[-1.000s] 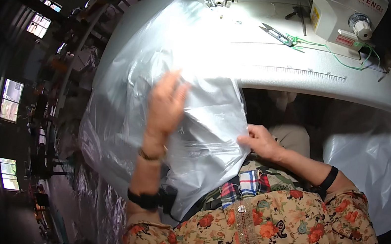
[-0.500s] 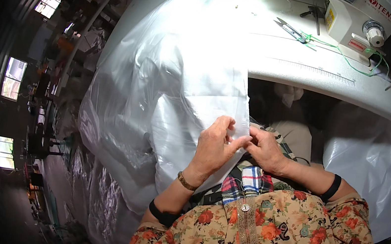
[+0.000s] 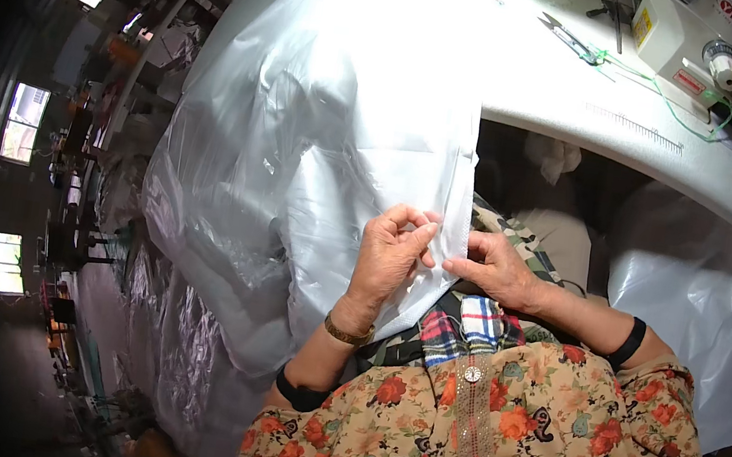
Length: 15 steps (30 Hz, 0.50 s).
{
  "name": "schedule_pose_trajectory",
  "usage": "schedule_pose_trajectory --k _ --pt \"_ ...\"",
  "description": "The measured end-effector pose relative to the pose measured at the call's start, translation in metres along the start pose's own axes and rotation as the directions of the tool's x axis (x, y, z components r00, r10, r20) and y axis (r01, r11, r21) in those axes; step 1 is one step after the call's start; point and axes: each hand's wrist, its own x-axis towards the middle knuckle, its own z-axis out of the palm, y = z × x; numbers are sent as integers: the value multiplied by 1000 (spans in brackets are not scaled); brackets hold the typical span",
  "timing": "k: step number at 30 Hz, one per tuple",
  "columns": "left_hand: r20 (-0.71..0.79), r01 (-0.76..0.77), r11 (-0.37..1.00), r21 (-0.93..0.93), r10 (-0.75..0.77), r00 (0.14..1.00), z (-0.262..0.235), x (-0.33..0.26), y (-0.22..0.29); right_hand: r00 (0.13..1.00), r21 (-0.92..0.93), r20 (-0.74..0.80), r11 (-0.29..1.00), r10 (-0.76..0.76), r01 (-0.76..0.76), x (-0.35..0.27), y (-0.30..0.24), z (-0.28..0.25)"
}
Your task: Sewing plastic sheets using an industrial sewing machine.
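Observation:
A large, shiny, translucent white plastic sheet [image 3: 326, 176] spreads over the sewing machine table and hangs down toward my lap. Its right edge runs between my two hands. My right hand [image 3: 502, 271] pinches that edge, thumb on top and fingers behind it. My left hand [image 3: 390, 260] is over the sheet just left of the edge, thumb and forefinger pressed together and the other fingers curled. Whatever may be between those fingertips is too small to make out.
At the back right stands a white sewing machine [image 3: 701, 42]. Small thread snips [image 3: 570, 38] with green thread [image 3: 665, 98] lie on the table [image 3: 552, 105], near a printed ruler scale. More white sheeting [image 3: 688, 302] hangs at the right. Shelves and windows line the left.
My left hand has drawn back a little to the left, its thumb now away from my right hand. My view has shifted slightly, so the machine sits higher and further right.

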Motion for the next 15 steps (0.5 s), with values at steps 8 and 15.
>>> schedule_pose_trajectory --k 8,15 --pt "-67 30 931 -363 -58 996 8 -15 10 1000 43 -4 999 3 -3 -5 -6 6" --pt "-135 -174 947 269 216 967 18 -30 11 995 -353 12 931 -97 95 -9 -23 15"
